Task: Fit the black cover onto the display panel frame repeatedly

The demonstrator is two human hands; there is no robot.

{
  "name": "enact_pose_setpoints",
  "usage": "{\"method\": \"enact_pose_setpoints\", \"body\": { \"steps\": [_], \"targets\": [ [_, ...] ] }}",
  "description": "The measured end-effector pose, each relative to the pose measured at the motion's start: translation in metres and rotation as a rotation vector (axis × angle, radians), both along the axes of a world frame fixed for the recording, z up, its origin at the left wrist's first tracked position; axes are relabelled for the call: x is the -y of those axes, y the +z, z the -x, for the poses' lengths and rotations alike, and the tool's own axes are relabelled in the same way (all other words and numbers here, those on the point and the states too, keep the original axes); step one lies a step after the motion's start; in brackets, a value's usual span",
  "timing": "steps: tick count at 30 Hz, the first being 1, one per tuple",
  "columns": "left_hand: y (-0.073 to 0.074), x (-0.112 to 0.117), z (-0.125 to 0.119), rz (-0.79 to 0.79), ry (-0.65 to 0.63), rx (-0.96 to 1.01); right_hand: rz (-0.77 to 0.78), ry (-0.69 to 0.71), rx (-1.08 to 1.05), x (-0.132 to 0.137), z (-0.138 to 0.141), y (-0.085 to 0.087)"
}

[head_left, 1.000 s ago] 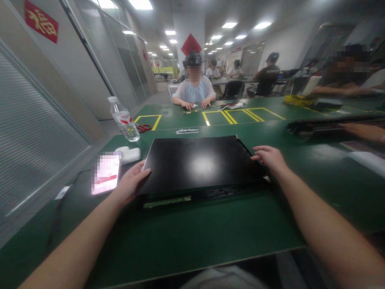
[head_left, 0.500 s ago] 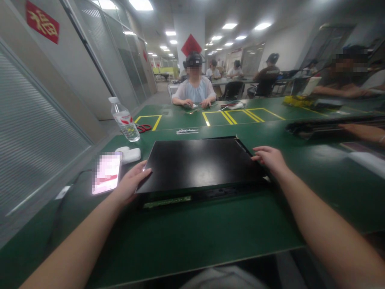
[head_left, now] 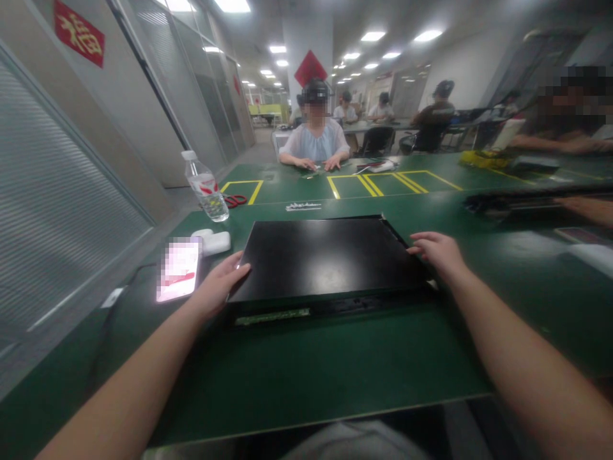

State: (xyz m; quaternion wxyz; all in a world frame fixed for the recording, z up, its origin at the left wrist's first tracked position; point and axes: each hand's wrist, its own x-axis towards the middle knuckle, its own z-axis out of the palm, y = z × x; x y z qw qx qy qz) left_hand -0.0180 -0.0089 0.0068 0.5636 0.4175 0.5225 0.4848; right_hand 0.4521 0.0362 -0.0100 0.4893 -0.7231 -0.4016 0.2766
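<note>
A flat black screen panel (head_left: 325, 255) is in front of me, its glossy face up and reflecting a light. Along its near edge shows a narrow green circuit strip (head_left: 272, 317), and a dark frame or backing sticks out at the far and right edges. My left hand (head_left: 223, 281) grips the panel's left edge, thumb on top and fingers underneath. At the right edge is my right hand (head_left: 438, 255), its bent fingertips closed against the rim; the exact contact is hard to make out.
Left of the panel lie a lit phone (head_left: 179, 268), a white case (head_left: 215, 243), a water bottle (head_left: 207, 188) and red-handled scissors (head_left: 235, 201). Small white strips (head_left: 303, 206) lie beyond the panel. Across the green table (head_left: 335, 383) sits a person (head_left: 313, 137); another person's hand (head_left: 589, 209) is at right.
The whole view has shifted slightly, so everything appears a little farther right and higher. Both hands keep their places at the panel's edges.
</note>
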Motion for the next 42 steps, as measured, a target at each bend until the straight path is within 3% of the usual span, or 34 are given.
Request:
{"method": "enact_pose_setpoints", "body": {
  "steps": [21, 42],
  "targets": [
    [0.011, 0.004, -0.005, 0.083, 0.042, -0.010, -0.012, 0.011, 0.056, -0.003, -0.004, -0.007],
    [-0.014, -0.010, 0.021, 0.044, 0.007, -0.014, 0.031, 0.035, 0.137, -0.007, -0.009, -0.009]
  ]
}}
